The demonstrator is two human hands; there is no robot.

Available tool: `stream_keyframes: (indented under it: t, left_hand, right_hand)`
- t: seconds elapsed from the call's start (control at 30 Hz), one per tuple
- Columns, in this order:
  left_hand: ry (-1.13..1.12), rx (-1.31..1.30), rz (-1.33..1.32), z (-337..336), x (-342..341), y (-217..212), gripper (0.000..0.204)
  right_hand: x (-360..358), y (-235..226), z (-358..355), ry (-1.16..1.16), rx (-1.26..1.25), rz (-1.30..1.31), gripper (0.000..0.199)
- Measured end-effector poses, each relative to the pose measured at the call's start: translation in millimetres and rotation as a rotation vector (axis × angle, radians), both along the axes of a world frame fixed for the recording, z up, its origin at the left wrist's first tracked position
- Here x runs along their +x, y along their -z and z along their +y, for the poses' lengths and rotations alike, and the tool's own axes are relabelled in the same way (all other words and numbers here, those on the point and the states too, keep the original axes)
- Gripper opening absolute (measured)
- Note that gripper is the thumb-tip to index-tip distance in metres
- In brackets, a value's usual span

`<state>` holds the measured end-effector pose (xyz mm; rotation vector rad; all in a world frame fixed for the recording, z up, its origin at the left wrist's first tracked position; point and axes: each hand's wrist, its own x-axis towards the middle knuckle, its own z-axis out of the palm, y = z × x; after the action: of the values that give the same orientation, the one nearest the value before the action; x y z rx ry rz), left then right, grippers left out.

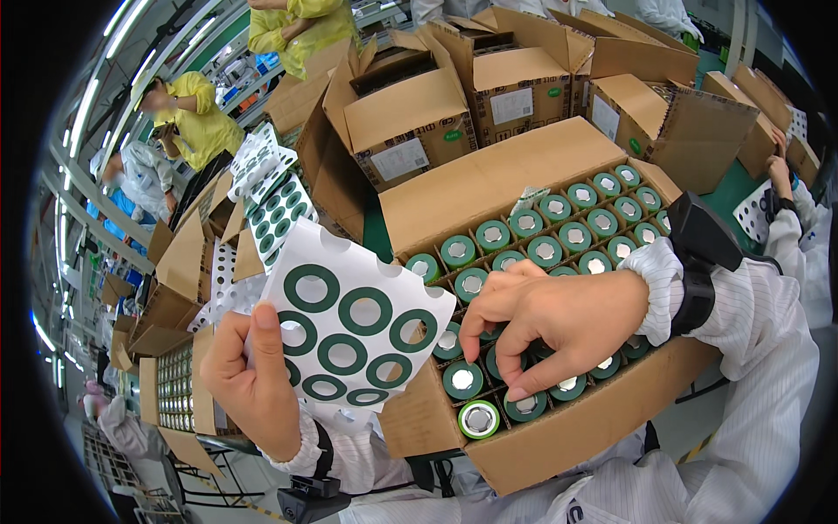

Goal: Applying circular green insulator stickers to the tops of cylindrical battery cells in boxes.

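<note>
My left hand [253, 375] pinches a white sheet of dark green ring stickers [343, 354] by its left edge, thumb in front. My right hand [559, 319] is bent over a cardboard box of cylindrical battery cells [559, 448]. Its thumb touches the top of a green-ringed cell [526, 407] near the box's front-left corner; the index fingertip rests apart from it, beside another ringed cell [463, 380]. Nothing shows between those fingers. At the corner stands a bright green cell with a white top ring [479, 420]. My right hand hides several cells.
Several open cardboard boxes [410, 131] stand behind. More sticker sheets [278, 214] lie at the left, near another box of cells [175, 389]. At the right a co-worker's hand [779, 175] is beside a white sheet with holes [752, 214]. People in yellow [201, 118] and white stand farther back.
</note>
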<state>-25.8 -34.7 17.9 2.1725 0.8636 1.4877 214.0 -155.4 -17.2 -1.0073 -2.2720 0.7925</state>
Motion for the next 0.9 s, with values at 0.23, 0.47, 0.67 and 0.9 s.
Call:
stream_keyframes:
  t: [0.23,0.47,0.67,0.9]
  left_hand:
    - [0.007,0.009,-0.004,1.0,0.8,1.6,0.034]
    - [-0.001,0.019,0.007,1.1,-0.4,1.1,0.034]
    - [-0.006,0.025,0.001,0.4,-0.6,0.8,0.034]
    - [-0.019,0.026,0.002,1.1,-2.0,1.0,0.035]
  right_hand:
    - [-1.1,2.2,-1.7,0.015,0.037,-0.002,0.01]
    - [-1.5,3.7,-1.3,0.034,0.036,0.028,0.015]
    - [1.5,0.4,2.6,0.019,-0.048,0.097,0.014]
    - [-0.1,-0.5,0.4,0.013,-0.034,0.057,0.016]
